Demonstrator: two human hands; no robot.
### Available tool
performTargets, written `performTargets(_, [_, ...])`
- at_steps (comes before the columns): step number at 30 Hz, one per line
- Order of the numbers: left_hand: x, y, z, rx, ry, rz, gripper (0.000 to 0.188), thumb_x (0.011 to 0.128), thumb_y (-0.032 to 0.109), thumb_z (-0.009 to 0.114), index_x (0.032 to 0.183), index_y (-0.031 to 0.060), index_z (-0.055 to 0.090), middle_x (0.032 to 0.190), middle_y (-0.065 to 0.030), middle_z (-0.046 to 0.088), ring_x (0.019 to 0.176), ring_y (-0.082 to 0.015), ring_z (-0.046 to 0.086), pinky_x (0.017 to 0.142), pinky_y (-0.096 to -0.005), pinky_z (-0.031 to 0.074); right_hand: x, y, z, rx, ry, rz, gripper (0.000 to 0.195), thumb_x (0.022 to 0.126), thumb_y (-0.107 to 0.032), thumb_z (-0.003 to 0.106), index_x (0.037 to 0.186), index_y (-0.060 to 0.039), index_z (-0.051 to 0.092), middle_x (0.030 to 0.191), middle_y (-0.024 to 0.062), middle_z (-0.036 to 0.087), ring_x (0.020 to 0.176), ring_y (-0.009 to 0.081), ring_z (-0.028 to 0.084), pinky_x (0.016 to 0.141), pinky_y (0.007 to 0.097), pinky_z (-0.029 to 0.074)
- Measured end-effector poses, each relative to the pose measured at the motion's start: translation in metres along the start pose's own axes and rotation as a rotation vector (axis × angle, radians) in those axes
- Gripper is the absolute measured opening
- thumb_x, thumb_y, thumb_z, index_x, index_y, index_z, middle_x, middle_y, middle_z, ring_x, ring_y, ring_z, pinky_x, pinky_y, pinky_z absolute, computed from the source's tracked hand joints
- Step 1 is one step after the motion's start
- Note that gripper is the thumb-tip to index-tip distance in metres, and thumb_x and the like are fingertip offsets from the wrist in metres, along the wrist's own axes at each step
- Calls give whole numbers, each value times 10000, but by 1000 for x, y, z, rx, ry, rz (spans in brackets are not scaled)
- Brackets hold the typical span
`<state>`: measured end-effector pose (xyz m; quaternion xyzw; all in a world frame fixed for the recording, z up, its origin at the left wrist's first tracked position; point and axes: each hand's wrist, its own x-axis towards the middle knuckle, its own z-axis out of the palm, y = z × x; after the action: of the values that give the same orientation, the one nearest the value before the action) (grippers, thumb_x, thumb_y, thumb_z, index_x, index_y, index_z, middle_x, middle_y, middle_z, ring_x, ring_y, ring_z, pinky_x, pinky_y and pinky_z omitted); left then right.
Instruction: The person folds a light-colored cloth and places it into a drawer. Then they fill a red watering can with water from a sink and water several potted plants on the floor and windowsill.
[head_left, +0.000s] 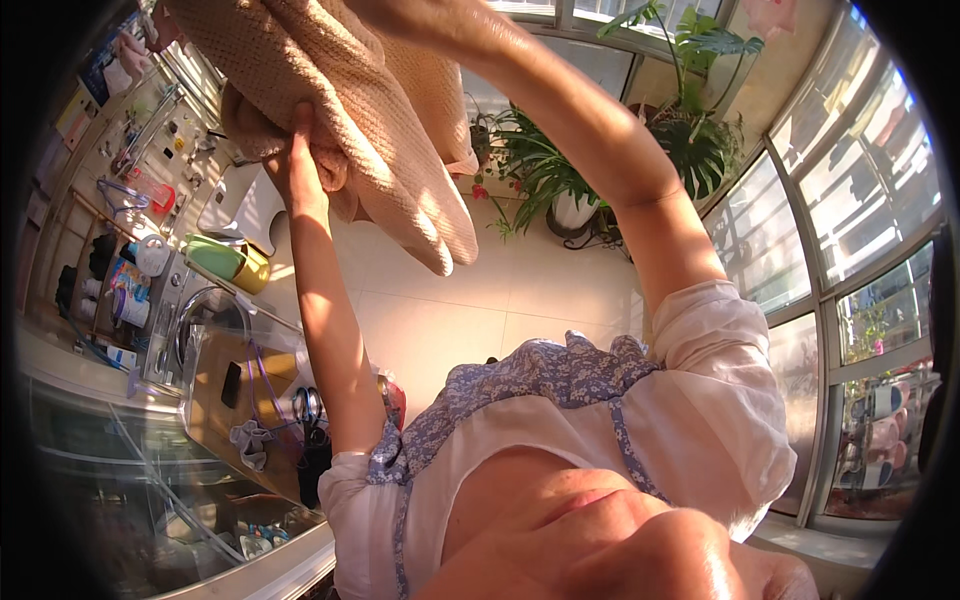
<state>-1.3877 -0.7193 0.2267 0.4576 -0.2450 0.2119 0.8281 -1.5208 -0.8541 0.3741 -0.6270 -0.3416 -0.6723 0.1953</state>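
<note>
A beige textured fleece cloth hangs in loose folds from the top of the picture. Whether it is a blanket or a garment I cannot tell. My left hand grips it near its lower left part; the thumb lies on the fabric and the fingers are mostly hidden in the folds. My right forearm is raised across the top of the view, beside the cloth, but the hand lies beyond the upper edge. The cloth's lower end hangs in the air over the tiled floor.
Potted plants stand ahead on the right, by windows. To my left are a front-loading washing machine, a green basin, a white stool and a brown surface with hangers and scissors.
</note>
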Motion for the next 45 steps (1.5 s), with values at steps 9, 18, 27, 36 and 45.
performTargets(9, [-169,-30,-76,-131,28,-623,714,941,505,466,1432,28,261,1403,-111,381,1275,-239,407,1074,-378,344,-249,-98,27,766,-430,1089,597,889,-116,530,1424,-55,273,1324,249,452,1288,334,403,1065,399,319])
performTargets(18, [-215,31,4,255,302,-241,529,891,334,652,1242,-35,507,1234,-108,552,1018,-177,580,845,-322,498,-249,-131,-2,910,-99,1256,477,901,-129,513,1346,-2,397,1246,192,538,1193,269,493,1029,347,361])
performTargets(27, [-302,62,-21,358,332,-221,584,907,304,545,1381,47,321,1374,-192,402,1153,-319,527,982,-454,464,-355,-195,-191,772,-812,1251,576,889,-245,583,1392,-39,393,1264,192,529,1185,320,481,1002,401,381])
performTargets(36, [-453,54,-71,489,369,-588,583,913,348,570,1391,91,358,1241,-127,506,1147,-263,513,1032,-412,375,-414,-276,-330,755,-1166,1646,426,916,-205,536,1310,-42,515,1036,127,681,957,219,649,873,339,498])
performTargets(45, [-527,64,-24,400,129,-764,477,923,223,585,1343,37,455,1351,-152,435,1217,-313,471,1031,-424,378,-434,-331,-377,669,-767,1801,417,873,-195,557,1222,32,559,911,139,689,808,197,661,772,312,533])
